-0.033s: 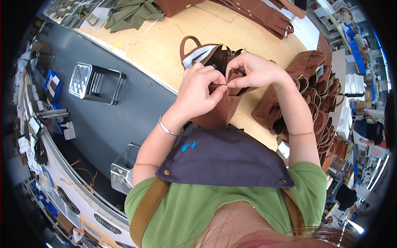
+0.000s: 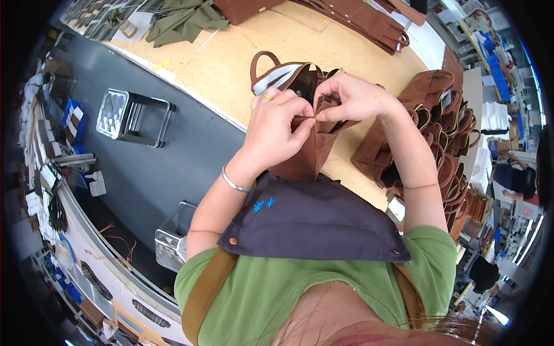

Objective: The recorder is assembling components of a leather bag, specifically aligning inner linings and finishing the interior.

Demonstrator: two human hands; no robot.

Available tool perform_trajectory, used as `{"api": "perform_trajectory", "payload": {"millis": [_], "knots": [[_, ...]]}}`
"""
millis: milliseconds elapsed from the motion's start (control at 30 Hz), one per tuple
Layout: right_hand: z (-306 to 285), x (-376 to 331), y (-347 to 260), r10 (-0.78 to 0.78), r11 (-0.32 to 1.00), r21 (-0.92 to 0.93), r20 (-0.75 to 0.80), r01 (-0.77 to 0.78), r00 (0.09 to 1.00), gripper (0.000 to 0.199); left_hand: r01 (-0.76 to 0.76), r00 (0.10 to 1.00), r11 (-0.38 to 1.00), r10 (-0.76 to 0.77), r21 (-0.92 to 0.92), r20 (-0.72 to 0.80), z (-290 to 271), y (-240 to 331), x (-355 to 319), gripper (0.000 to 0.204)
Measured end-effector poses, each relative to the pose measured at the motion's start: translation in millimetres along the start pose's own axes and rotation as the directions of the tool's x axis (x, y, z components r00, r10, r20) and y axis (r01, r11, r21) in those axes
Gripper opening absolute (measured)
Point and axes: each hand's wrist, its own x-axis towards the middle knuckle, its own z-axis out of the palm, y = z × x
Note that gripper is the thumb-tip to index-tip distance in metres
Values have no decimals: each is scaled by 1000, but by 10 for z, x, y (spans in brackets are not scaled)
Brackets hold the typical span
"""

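A brown fabric bag [image 2: 311,155] with a loop handle and a pale lining stands on the table against my dark apron [image 2: 317,222]. My left hand [image 2: 277,130], with a ring on a finger and a bangle at the wrist, pinches the bag's upper edge between thumb and forefinger. From the other side my right hand [image 2: 355,98] pinches the same edge, its fingertips almost touching those of the left. Between the two pinches the edge is drawn together. Most of the bag's inside is hidden behind my hands.
On the tan tabletop [image 2: 225,75], several brown bags [image 2: 369,153] crowd together at the right. Brown pieces [image 2: 363,26] lie at the far edge, olive fabric [image 2: 184,23] at the far left. A stool [image 2: 113,112] stands on the grey floor [image 2: 150,173] to the left.
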Motion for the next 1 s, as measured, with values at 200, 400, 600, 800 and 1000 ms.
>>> {"api": "perform_trajectory", "payload": {"millis": [200, 400, 600, 800, 1000], "knots": [[-107, 18, -22, -43, 981, 194, 127, 18, 991, 29, 239, 956, 923, -278, -302, -91, 212, 53, -88, 25], [-178, 87, 57, -82, 984, 156, 1, 81, 997, 14, 344, 907, 815, -417, -466, -59, 267, -2, -99, 20], [-151, 102, 179, -162, 984, 76, -25, 163, 986, 14, 316, 906, 776, -417, -546, -69, 343, -91, -144, 10], [-120, 21, 59, -162, 986, 22, -24, 162, 987, 19, 313, 873, 742, -471, -593, -129, 357, -37, -120, 12], [-91, 8, 46, -173, 985, -1, -65, 174, 983, 22, 315, 867, 754, -476, -577, -149, 337, -32, -118, 12]]}}
